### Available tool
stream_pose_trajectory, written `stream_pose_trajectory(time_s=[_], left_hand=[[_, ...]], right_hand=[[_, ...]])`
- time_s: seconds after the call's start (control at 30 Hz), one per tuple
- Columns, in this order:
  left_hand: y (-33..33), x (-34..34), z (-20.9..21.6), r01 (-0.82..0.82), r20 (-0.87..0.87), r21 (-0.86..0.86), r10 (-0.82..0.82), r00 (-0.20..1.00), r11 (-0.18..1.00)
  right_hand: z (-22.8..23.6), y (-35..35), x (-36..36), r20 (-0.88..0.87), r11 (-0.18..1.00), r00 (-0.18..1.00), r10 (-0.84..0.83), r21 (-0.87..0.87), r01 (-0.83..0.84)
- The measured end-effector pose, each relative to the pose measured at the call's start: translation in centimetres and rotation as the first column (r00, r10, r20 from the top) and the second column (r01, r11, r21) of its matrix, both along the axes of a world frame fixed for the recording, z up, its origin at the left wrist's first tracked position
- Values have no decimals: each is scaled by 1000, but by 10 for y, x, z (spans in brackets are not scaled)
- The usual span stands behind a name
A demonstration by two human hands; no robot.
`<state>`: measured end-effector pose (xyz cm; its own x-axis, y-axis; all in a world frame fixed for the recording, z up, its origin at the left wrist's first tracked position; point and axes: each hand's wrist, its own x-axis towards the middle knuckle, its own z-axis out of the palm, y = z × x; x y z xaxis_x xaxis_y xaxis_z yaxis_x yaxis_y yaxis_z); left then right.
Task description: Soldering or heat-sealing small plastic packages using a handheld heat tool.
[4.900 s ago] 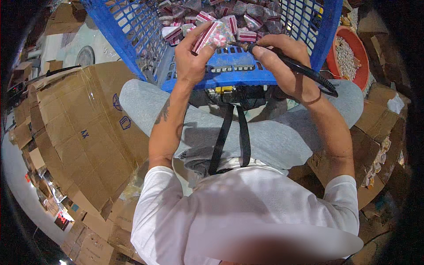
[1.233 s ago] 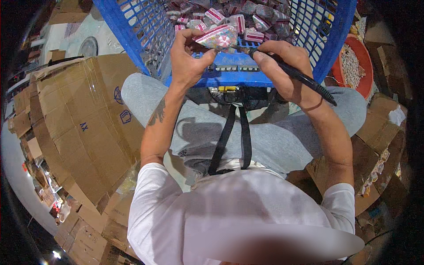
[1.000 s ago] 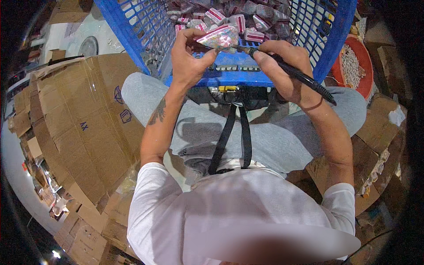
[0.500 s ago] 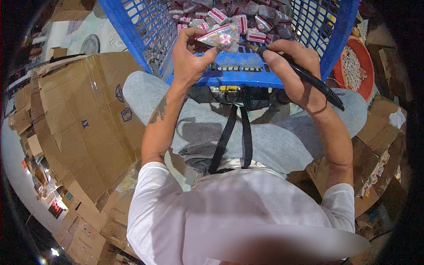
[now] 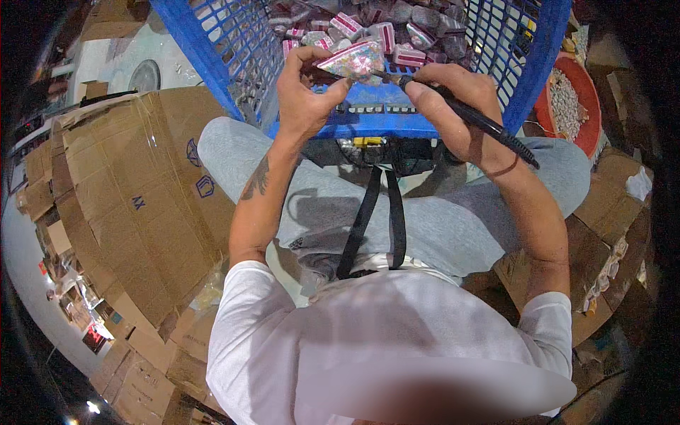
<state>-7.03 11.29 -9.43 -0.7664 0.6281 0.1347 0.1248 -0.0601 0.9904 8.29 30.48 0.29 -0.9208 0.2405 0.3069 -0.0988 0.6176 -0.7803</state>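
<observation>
Over my lap in grey cloth trousers point(image 5: 446, 212), my left hand point(image 5: 308, 99) pinches the left end of a wedge-shaped, pink-striped piece with a colourful speckled face point(image 5: 356, 59). Its long axis runs left to right, rising slightly rightward; my left hand is nearer it. From the right, my right hand point(image 5: 460, 113), fingers wrapped round a slim black pen-shaped tool point(image 5: 483, 119), aims the tip at the piece's right end; I can't tell whether they touch. Half a second ago that hand was farther right. Beyond is a blue plastic lattice basket point(image 5: 389, 128) holding similar wedges point(image 5: 384, 37).
</observation>
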Motion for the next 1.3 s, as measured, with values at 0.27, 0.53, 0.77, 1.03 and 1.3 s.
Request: stream_pose_trajectory(time_s=[0.27,0.53,0.77,1.03,1.3], left_hand=[[0,-1,5,12,43,12,-13,999,1000],[-32,-7,29,-132,-69,31,134,989,991],[-249,-46,217,-953,-647,-39,719,253,300],[-78,-64,60,-422,-734,-428,-35,678,799],[91,-107,-171,-95,-542,-840,-824,167,533]], right_hand=[[12,11,8,-24,990,996,-90,-112,86],[24,23,15,83,924,975,-207,-310,223],[37,38,27,92,858,949,-300,-408,311],[27,44,14,83,872,951,-296,-383,305],[20,50,14,106,812,919,-379,-438,386]])
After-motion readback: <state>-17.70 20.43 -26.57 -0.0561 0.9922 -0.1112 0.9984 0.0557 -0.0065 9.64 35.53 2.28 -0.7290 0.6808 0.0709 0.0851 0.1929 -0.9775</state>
